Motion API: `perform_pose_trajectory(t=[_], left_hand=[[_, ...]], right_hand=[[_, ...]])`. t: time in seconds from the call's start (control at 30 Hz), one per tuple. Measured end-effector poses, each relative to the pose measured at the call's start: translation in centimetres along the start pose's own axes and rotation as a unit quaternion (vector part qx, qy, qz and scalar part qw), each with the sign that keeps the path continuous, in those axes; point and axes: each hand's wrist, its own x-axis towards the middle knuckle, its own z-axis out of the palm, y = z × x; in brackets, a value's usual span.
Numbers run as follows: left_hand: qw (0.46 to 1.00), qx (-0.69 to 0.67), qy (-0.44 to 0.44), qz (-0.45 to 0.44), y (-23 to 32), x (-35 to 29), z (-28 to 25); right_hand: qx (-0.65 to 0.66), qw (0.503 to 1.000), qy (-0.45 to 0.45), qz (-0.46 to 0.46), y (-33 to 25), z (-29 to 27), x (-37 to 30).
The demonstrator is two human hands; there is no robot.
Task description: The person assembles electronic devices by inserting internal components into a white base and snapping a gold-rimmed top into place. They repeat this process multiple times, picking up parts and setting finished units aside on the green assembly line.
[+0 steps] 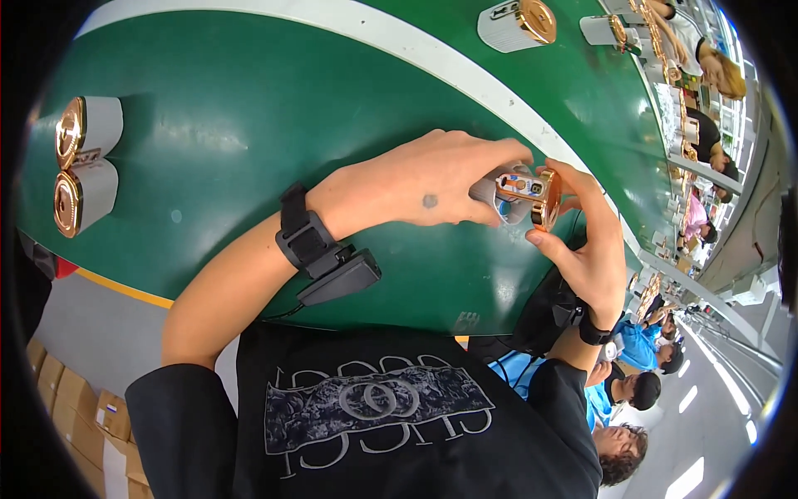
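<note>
My left hand [424, 183] is wrapped round a white ribbed housing [509, 214], and my fingers hide much of it. My right hand [592, 237] grips a rose-gold cap [547, 201] between thumb and fingers at the housing's end. A narrow panel with small electronic parts [522, 185] runs from the cap into the open end of the housing. Cap and housing are close together, with the panel showing between them. Whether they touch behind my fingers cannot be seen.
Two white housings with rose-gold tops [100, 125] stand side by side at the left of the green table [249, 91]. Past the white strip [432, 62], another capped housing [515, 25] sits on a green surface. Cardboard boxes [71, 403] are stacked lower left; several people work at right.
</note>
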Motion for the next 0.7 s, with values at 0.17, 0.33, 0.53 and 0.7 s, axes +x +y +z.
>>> perform_pose_trajectory(t=[0.17,0.33,0.53,0.7], left_hand=[[0.995,-0.031,0.055,0.079,-0.9,-0.2,0.7],[0.993,-0.048,0.098,0.047,-0.8,0.0,1.7],[0.992,0.013,0.123,-0.004,-0.5,0.2,2.4],[0.996,0.009,0.082,-0.040,-0.6,0.4,2.3]], right_hand=[[0.023,1.000,-0.006,0.007,0.3,-0.1,0.4],[0.162,0.986,0.023,0.043,0.7,0.7,0.5],[0.203,0.977,-0.001,0.067,0.3,0.8,0.5],[0.097,0.989,-0.035,0.110,0.7,0.1,-0.1]])
